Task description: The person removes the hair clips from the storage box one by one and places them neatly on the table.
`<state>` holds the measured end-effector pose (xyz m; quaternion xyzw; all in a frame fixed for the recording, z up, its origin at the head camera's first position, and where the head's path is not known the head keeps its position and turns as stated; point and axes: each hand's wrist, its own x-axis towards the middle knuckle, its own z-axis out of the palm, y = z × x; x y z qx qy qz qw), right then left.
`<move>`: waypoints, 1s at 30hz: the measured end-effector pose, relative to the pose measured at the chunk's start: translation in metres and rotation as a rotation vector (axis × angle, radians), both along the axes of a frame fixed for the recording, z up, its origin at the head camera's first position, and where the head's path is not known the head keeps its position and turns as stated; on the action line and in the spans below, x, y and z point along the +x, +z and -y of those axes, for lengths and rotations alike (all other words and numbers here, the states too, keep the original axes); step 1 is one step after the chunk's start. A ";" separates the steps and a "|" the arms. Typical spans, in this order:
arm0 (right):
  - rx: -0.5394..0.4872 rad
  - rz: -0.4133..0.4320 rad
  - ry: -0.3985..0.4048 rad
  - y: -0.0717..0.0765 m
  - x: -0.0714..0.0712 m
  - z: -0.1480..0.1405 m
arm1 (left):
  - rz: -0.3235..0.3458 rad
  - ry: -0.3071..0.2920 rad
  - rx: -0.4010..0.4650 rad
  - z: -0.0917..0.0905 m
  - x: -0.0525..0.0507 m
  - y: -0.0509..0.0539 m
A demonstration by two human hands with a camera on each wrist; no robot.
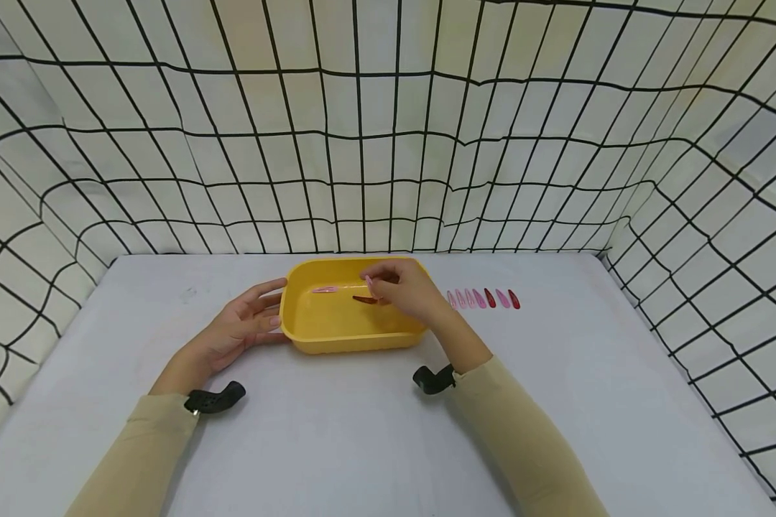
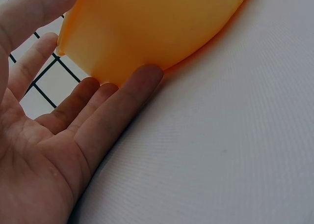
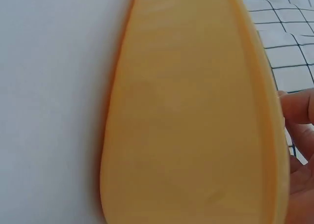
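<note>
A yellow plastic tray (image 1: 356, 342) stands on the white table, with a pink hair clip (image 1: 325, 290) and a dark red hair clip (image 1: 364, 299) lying in it. My left hand (image 1: 242, 323) rests against the tray's left end, its extended fingers touching the wall in the left wrist view. Over the right part of the tray, my right hand (image 1: 409, 291) pinches another pink hair clip (image 1: 370, 283) between thumb and fingers. That held clip is hidden behind the tray wall (image 3: 181, 111) in the right wrist view.
Right of the tray, several pink and red hair clips (image 1: 503, 299) lie side by side in a row on the white table (image 1: 323, 431). A black wire grid (image 1: 375, 134) rises behind the table and along both sides. Each wrist wears a black band.
</note>
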<state>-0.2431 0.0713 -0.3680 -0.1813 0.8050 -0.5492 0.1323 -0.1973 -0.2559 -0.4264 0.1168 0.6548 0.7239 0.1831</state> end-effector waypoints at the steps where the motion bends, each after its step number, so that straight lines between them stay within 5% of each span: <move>1: -0.008 -0.007 -0.005 0.001 0.001 -0.003 | 0.000 0.002 -0.001 0.000 0.000 0.000; 30: -0.223 0.050 -0.060 0.005 0.005 -0.067 | 0.010 0.016 -0.021 0.000 -0.001 -0.002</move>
